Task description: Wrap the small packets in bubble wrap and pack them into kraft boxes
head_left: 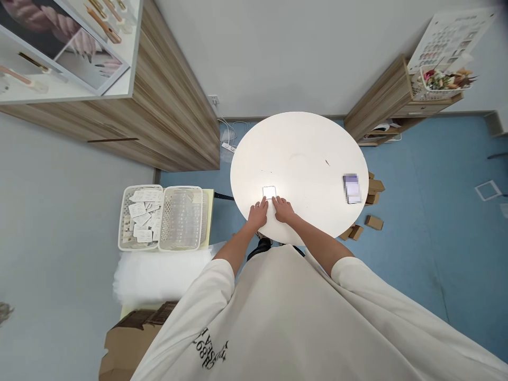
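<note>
A small, bright, flat rectangle point(269, 192) with a thin dark outline lies on the white oval table point(305, 143). Glare hides its face, so I cannot tell what kind of thing it is. My left hand point(259, 212) rests at its near left corner, fingers stretched forward and fingertips at the edge. At the near right corner is my right hand point(283, 209), its fingers apart and their tips touching the edge. Both palms face down, close to the tabletop.
A blurred-out purple and white item point(352, 189) lies on the table's right side. Small cardboard boxes point(374, 222) are on the floor beyond. White baskets point(141, 246) with cards and clear cases stand left, by a bubble-wrap-like roll point(159, 278). Cabinets point(178, 90) flank the table.
</note>
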Motion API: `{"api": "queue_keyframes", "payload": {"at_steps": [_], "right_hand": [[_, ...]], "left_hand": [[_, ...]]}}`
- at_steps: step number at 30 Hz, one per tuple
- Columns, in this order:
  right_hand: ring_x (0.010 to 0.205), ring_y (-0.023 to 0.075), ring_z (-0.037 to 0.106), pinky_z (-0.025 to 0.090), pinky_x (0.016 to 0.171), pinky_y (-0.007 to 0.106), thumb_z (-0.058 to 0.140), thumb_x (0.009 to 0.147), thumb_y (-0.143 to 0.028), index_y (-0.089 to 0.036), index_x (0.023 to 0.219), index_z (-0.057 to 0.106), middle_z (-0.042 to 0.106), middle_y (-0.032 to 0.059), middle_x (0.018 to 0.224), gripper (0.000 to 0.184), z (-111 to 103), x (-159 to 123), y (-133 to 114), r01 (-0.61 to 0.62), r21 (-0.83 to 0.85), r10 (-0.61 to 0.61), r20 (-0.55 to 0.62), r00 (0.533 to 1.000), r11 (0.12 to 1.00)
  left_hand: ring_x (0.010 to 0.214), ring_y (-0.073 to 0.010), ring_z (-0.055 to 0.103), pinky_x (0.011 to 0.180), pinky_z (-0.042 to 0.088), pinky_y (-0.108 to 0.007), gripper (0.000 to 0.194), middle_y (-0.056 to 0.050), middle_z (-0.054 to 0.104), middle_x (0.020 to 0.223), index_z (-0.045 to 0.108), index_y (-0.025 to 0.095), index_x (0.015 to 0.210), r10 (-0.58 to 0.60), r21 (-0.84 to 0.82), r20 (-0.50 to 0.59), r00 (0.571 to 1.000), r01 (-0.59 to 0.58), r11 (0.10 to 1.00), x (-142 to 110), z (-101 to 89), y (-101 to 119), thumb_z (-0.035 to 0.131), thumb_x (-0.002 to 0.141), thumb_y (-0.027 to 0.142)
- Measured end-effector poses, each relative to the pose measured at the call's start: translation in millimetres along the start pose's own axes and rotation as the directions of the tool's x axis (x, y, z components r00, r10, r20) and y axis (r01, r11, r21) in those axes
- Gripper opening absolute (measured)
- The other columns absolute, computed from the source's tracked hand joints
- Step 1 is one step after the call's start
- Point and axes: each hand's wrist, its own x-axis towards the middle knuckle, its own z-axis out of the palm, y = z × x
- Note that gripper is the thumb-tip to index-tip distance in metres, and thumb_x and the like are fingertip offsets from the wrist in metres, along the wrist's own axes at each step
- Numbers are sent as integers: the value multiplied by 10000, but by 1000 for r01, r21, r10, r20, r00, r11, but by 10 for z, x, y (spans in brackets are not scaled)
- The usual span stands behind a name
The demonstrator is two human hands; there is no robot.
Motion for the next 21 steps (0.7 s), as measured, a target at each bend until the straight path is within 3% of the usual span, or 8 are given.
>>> {"api": "queue_keyframes", "payload": {"at_steps": [11,17,21], "right_hand": [[1535,305,211,342,1150,445,487,920,-247,-224,1636,-107,143,130,1696,930,-50,-203,-101,-56,153,46,64,997,987],[1480,293,341,408,1090,398,466,947,-277,-201,1643,-66,186,138,1684,879,11,-415,-86,-81,163,61,123,991,983],[1419,312,411,424,1069,406,444,956,-273,-182,1645,78,274,148,1648,785,92,-614,-5,-51,96,45,66,997,994]], "left_hand": [[1501,-388,265,1074,419,-513,851,-53,-87,1713,64,272,1644,110,-62,48,993,-107,992,-134,54,-155,479,908,165],[1478,-365,315,1078,425,-497,838,-91,-53,1714,80,241,1640,32,-57,22,999,-31,998,-462,137,-168,469,903,154],[1468,-376,339,1069,434,-485,796,-131,-13,1711,111,208,1635,-47,-56,-43,998,44,997,-740,220,-77,460,920,183]]}}
